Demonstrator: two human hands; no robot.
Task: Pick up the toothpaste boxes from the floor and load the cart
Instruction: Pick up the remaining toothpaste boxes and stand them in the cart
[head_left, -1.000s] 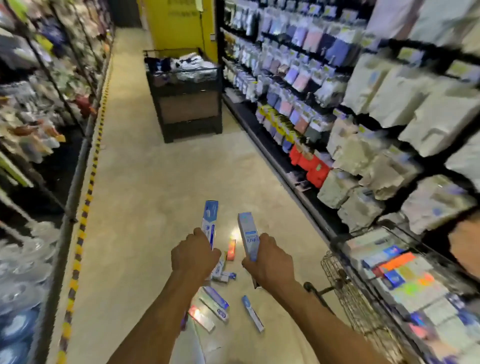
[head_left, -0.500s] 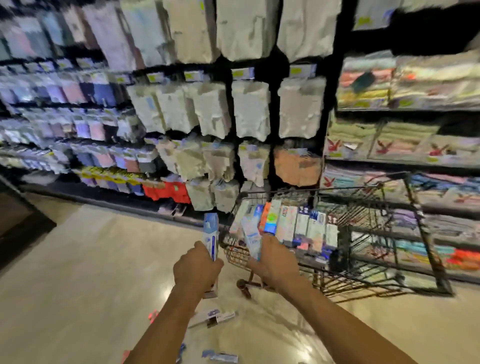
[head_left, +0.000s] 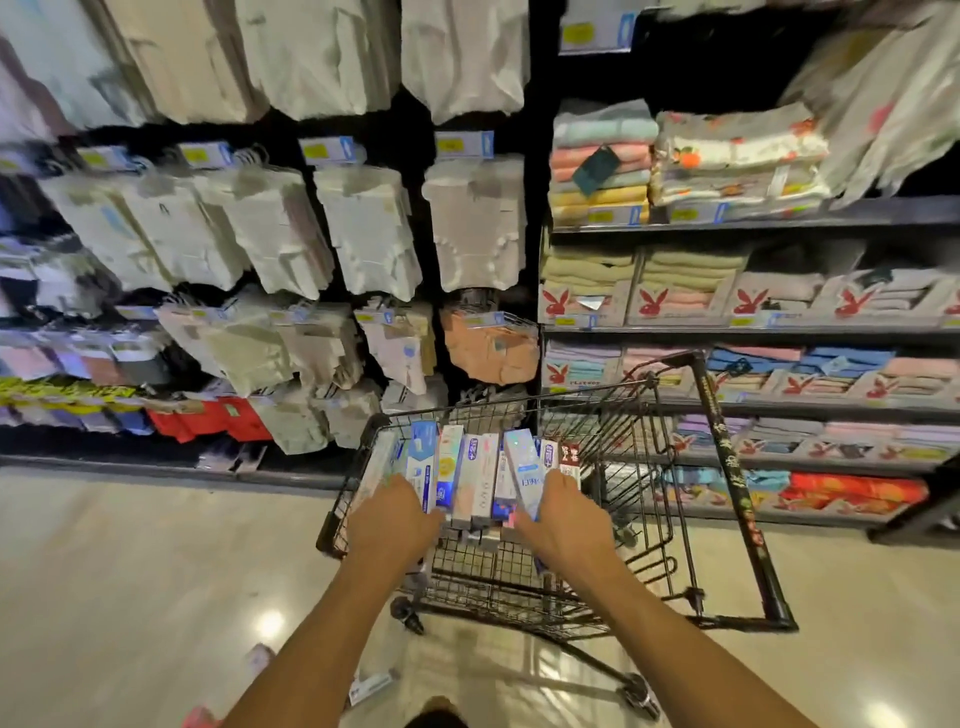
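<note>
A black wire cart (head_left: 727, 519) stands in front of me with a row of toothpaste boxes (head_left: 475, 473) standing on end at its left end. My left hand (head_left: 389, 519) grips a blue-and-white toothpaste box (head_left: 422, 462) and holds it among the left of that row. My right hand (head_left: 563, 522) grips a pale blue toothpaste box (head_left: 523, 467) over the right of the row. Both hands are inside the cart basket. On the floor by my left arm lie loose toothpaste boxes (head_left: 371, 686), partly hidden.
Shelves with hanging packs (head_left: 363, 234) and folded towels (head_left: 675, 291) rise just behind the cart. The cart's handle bar (head_left: 727, 457) runs along its right side. Shiny beige floor (head_left: 130, 571) spreads to the left and right of the cart.
The view has turned from the aisle floor to the cart. Both hands, each carrying a box, have moved forward into the basket among the standing boxes.
</note>
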